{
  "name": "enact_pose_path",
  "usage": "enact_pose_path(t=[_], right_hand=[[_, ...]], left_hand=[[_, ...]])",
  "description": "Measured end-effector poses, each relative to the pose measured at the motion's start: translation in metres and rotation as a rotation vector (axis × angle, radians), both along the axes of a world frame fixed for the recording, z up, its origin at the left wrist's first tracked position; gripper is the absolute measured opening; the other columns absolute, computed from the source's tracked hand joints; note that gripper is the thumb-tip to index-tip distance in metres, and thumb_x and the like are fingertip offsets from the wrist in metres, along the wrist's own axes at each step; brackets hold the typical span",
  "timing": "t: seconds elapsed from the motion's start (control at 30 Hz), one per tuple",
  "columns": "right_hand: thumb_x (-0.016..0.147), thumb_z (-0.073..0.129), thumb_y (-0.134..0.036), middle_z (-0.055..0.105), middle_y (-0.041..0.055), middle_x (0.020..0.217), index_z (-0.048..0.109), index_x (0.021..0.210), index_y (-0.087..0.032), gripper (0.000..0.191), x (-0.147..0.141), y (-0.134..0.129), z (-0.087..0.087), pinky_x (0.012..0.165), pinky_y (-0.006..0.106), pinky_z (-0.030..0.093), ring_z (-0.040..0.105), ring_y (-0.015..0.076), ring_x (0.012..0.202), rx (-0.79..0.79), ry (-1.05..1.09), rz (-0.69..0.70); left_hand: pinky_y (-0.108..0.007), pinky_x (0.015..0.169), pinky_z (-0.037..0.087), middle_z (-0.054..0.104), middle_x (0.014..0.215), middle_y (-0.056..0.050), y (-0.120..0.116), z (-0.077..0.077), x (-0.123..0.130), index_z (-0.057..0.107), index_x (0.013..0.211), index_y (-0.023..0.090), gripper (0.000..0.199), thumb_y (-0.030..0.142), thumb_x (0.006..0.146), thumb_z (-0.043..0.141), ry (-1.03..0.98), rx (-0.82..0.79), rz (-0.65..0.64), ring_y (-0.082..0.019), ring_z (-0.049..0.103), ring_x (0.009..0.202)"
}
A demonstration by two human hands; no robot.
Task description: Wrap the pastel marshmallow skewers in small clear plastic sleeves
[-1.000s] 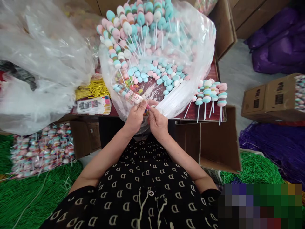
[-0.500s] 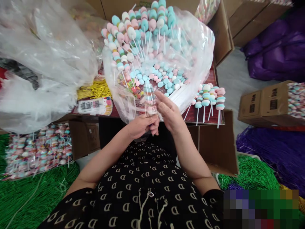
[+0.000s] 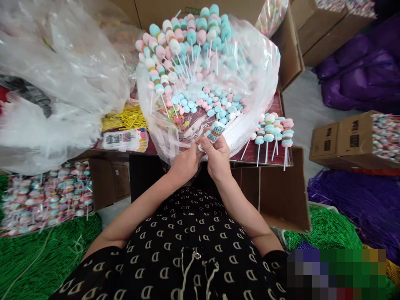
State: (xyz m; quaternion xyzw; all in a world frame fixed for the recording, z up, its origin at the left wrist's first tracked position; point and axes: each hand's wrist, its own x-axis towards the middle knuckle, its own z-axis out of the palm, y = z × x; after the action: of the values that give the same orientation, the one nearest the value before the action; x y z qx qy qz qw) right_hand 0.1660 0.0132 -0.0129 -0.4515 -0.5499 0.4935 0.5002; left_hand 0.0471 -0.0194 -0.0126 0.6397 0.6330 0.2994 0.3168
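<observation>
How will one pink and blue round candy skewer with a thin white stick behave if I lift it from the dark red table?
It will probably feel light for its size, since the round pastel candies look soft and puffy. The thin white stick may bend slightly. With the candies at its top, it would likely tip over if stood on the table.

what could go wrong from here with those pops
The bagged marshmallow pop pinched between the left hand and right hand could slip and drop among the loose candies just beyond it. The unbagged pops near the table's edge might get knocked off if the right hand swings out.
</observation>
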Motion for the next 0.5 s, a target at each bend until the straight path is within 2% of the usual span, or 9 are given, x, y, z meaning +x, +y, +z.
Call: enact_pose_path(t=[0.07, 0.17, 0.23, 0.3, 0.37, 0.43, 0.5], right_hand=[[0.1, 0.054, -0.061, 0.077, 0.0071, 0.104, 0.059, 0.135, -0.026, 0.05, 0.005, 0.0, 0.005, 0.092, 0.039, 0.062, 0.074, 0.0216, 0.099, 0.001, -0.005, 0.036], [0.095, 0.057, -0.069, 0.078, 0.009, 0.108, 0.058, 0.137, -0.026, 0.06, 0.02, 0.003, 0.02, 0.088, 0.041, 0.063, 0.075, 0.0234, 0.098, -0.053, 0.047, 0.244], [0.09, 0.064, -0.07, 0.079, 0.0097, 0.108, 0.06, 0.135, -0.025, 0.064, 0.028, 0.006, 0.029, 0.082, 0.041, 0.064, 0.076, 0.0246, 0.095, -0.1, 0.099, 0.377], [0.088, 0.068, -0.068, 0.079, 0.0091, 0.104, 0.062, 0.132, -0.024, 0.063, 0.029, 0.009, 0.031, 0.076, 0.04, 0.065, 0.076, 0.0245, 0.089, -0.127, 0.107, 0.401], [0.089, 0.069, -0.066, 0.08, 0.0078, 0.101, 0.064, 0.13, -0.024, 0.058, 0.022, 0.01, 0.026, 0.075, 0.038, 0.064, 0.076, 0.023, 0.086, -0.107, 0.081, 0.294], [0.09, 0.069, -0.064, 0.08, 0.0066, 0.102, 0.065, 0.129, -0.026, 0.055, 0.012, 0.01, 0.017, 0.081, 0.038, 0.064, 0.076, 0.0219, 0.089, -0.048, 0.058, 0.144], [0.091, 0.069, -0.062, 0.08, 0.006, 0.105, 0.065, 0.13, -0.027, 0.052, 0.004, 0.01, 0.01, 0.087, 0.038, 0.064, 0.077, 0.0215, 0.096, 0.001, 0.041, 0.07]], left_hand=[[-0.036, 0.073, 0.054, 0.073, 0.079, -0.009, -0.001, 0.002, -0.002, 0.064, 0.124, 0.016, 0.048, 0.056, 0.103, 0.047, -0.055, -0.009, -0.04, -0.026, 0.071, 0.073], [-0.031, 0.058, 0.052, 0.052, 0.055, 0.004, -0.002, 0.012, -0.009, 0.062, 0.095, 0.021, 0.047, 0.067, 0.098, 0.05, -0.522, -0.23, -0.261, -0.015, 0.051, 0.046], [-0.029, 0.05, 0.049, 0.036, 0.05, 0.01, -0.003, 0.018, -0.013, 0.054, 0.084, 0.023, 0.049, 0.071, 0.093, 0.057, -0.855, -0.42, -0.399, -0.01, 0.036, 0.039], [-0.029, 0.049, 0.049, 0.031, 0.051, 0.012, -0.003, 0.022, -0.013, 0.052, 0.082, 0.023, 0.05, 0.071, 0.09, 0.06, -1.01, -0.485, -0.41, -0.009, 0.03, 0.038], [-0.03, 0.052, 0.049, 0.034, 0.052, 0.01, -0.003, 0.021, -0.011, 0.056, 0.088, 0.023, 0.046, 0.069, 0.094, 0.056, -0.92, -0.38, -0.296, -0.01, 0.034, 0.041], [-0.031, 0.058, 0.049, 0.044, 0.055, 0.006, -0.002, 0.017, -0.01, 0.061, 0.096, 0.022, 0.044, 0.065, 0.097, 0.052, -0.644, -0.193, -0.14, -0.014, 0.046, 0.048], [-0.033, 0.064, 0.049, 0.055, 0.061, 0.001, -0.001, 0.013, -0.012, 0.065, 0.101, 0.021, 0.043, 0.062, 0.098, 0.053, -0.371, -0.034, -0.03, -0.019, 0.057, 0.059]])
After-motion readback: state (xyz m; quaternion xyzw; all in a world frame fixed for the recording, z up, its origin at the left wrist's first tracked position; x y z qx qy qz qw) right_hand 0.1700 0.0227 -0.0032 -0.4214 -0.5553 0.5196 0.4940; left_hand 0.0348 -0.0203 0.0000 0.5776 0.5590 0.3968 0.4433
